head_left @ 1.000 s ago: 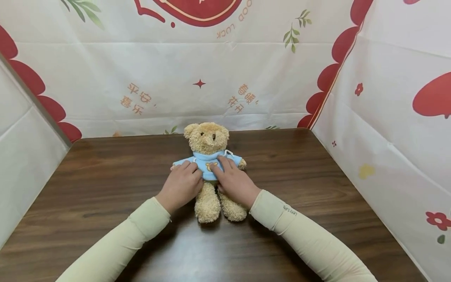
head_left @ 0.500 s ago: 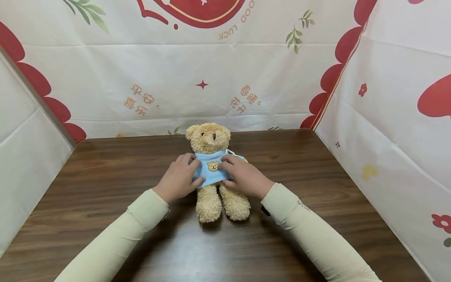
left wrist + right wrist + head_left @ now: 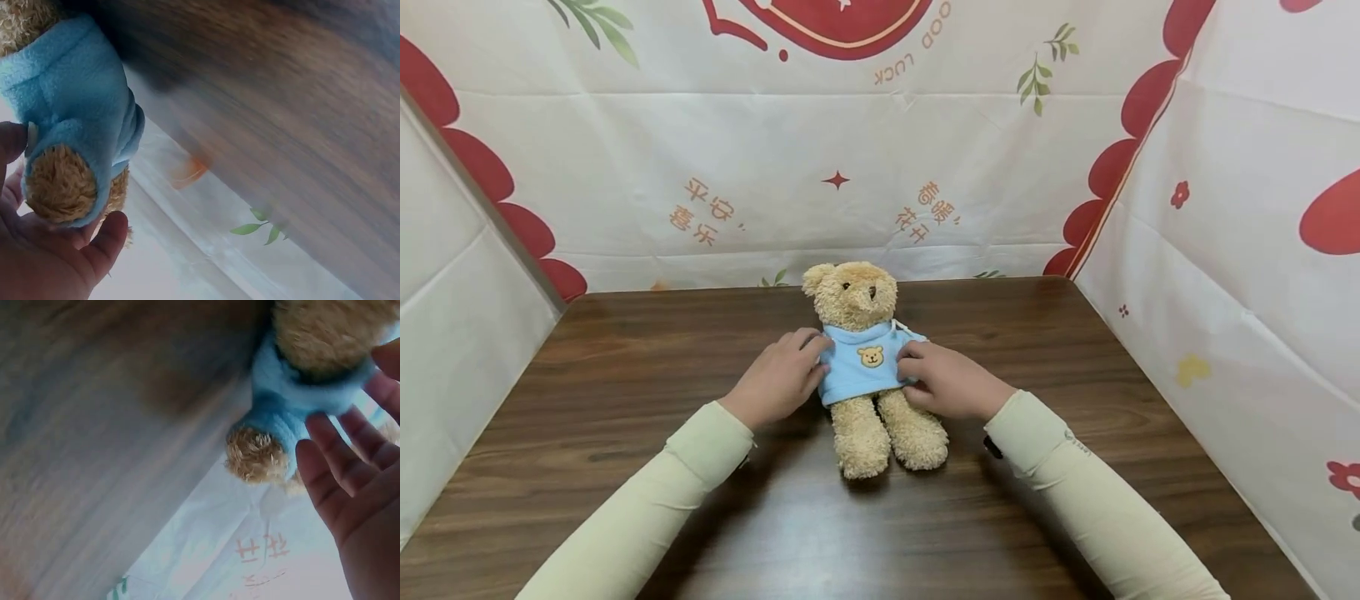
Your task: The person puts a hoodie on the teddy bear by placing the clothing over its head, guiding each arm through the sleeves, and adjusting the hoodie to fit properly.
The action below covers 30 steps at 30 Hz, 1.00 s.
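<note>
A curly tan teddy bear (image 3: 861, 442) in a light blue hooded sweatshirt (image 3: 853, 375) sits facing me on the table. A bear-face patch shows on its front. My left hand (image 3: 775, 379) lies along one side of the bear and holds the sweatshirt there; in the left wrist view the thumb and fingers (image 3: 112, 240) curl about the sleeve. On the other side, my right hand (image 3: 958, 379) pinches the sweatshirt near its hem, with the other fingers (image 3: 322, 478) reaching up beside the bear's arm (image 3: 253, 453). Both fingertip contacts are partly hidden.
The dark wood table (image 3: 647, 358) extends around the bear on every side. Behind it hangs a white printed cloth (image 3: 790, 142), with more cloth (image 3: 1232, 275) along the right and left edges.
Both hands have drawn apart from the bear's chest to its sides, uncovering the patch. The sweatshirt front now hangs lower, and the bear has shifted slightly right.
</note>
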Available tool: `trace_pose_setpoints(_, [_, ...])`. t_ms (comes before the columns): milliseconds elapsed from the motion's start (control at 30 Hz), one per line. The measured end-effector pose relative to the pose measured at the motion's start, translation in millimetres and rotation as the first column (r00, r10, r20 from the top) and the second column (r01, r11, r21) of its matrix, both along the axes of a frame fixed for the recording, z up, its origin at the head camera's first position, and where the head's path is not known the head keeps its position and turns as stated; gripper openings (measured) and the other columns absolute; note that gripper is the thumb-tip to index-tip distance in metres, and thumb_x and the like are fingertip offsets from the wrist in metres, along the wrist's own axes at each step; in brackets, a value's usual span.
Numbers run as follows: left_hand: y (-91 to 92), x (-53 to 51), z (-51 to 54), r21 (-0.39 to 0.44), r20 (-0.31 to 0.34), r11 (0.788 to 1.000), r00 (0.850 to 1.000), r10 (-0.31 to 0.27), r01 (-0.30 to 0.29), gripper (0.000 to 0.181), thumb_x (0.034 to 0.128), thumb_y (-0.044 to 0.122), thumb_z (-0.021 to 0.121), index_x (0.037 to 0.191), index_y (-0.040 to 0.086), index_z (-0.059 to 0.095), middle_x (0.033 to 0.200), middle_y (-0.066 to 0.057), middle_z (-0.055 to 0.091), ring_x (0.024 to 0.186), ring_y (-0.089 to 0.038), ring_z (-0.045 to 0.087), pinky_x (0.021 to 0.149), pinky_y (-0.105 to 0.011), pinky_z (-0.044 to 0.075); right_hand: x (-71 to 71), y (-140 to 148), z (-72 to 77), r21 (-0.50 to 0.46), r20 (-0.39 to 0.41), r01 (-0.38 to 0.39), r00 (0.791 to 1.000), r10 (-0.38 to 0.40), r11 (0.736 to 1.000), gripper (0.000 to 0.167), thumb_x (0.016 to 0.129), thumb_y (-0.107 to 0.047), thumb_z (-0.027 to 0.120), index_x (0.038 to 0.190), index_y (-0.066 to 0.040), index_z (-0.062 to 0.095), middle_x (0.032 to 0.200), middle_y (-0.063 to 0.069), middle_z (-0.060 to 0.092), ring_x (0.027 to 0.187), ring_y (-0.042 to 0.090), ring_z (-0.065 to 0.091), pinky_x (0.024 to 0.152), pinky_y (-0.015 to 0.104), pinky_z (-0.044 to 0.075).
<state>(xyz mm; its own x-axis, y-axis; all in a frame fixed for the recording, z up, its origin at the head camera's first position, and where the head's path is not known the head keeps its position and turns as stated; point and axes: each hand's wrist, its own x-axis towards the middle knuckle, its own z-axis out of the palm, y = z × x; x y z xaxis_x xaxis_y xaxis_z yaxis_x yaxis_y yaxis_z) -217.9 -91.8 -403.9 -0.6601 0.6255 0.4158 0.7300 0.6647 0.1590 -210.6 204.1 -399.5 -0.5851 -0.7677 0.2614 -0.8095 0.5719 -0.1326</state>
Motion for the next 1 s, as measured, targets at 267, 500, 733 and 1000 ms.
trace_pose_setpoints(267, [11.6, -13.4, 13.0, 0.087, -0.046, 0.996, 0.999, 0.02, -0.016, 0.032, 0.1002, 0.022, 0.06, 0.124, 0.001, 0.062, 0.118, -0.017, 0.059, 0.106, -0.034, 0.058, 0.089, -0.048, 0.049, -16.5, 9, 8.8, -0.198, 0.067, 0.24, 0.971, -0.231, 0.95, 0.01, 0.098, -0.016, 0.062, 0.103, -0.008, 0.065, 0.111, 0.007, 0.06, 0.096, 0.022, 0.058, 0.08, 0.04, 0.049])
trace_pose_setpoints(500, [33.9, -20.5, 20.4, -0.11, 0.069, 0.994, 0.998, 0.003, 0.005, 0.043, 0.0996, 0.035, 0.06, 0.134, 0.008, 0.061, 0.13, -0.013, 0.055, 0.116, -0.03, 0.053, 0.092, -0.046, 0.048, -21.1, -1, 0.5, -0.086, 0.271, 0.334, 0.914, -0.301, 0.939, 0.051, 0.096, -0.032, 0.066, 0.136, -0.005, 0.051, 0.141, 0.018, 0.043, 0.121, 0.031, 0.049, 0.092, 0.045, 0.047])
trace_pose_setpoints(733, [32.5, -17.5, 19.0, -0.241, 0.071, 0.971, 0.997, 0.015, 0.003, 0.055, 0.1004, 0.04, 0.057, 0.147, 0.012, 0.048, 0.147, -0.018, 0.042, 0.134, -0.035, 0.041, 0.097, -0.052, 0.045, -22.7, -5, 2.4, -0.04, 0.238, 0.312, 0.926, -0.294, 0.949, 0.052, 0.096, -0.035, 0.067, 0.137, -0.006, 0.054, 0.142, 0.017, 0.044, 0.128, 0.034, 0.045, 0.096, 0.047, 0.045])
trace_pose_setpoints(1000, [-1.0, -23.4, 19.2, 0.019, 0.027, 1.0, 0.999, 0.024, -0.025, 0.053, 0.098, 0.035, 0.063, 0.139, 0.003, 0.054, 0.138, -0.022, 0.051, 0.126, -0.039, 0.048, 0.104, -0.053, 0.04, -23.2, 38, 20.4, -0.037, 0.146, 0.352, 0.928, -0.344, 0.935, 0.052, 0.096, -0.033, 0.067, 0.134, -0.001, 0.055, 0.139, 0.02, 0.049, 0.126, 0.036, 0.048, 0.106, 0.052, 0.038])
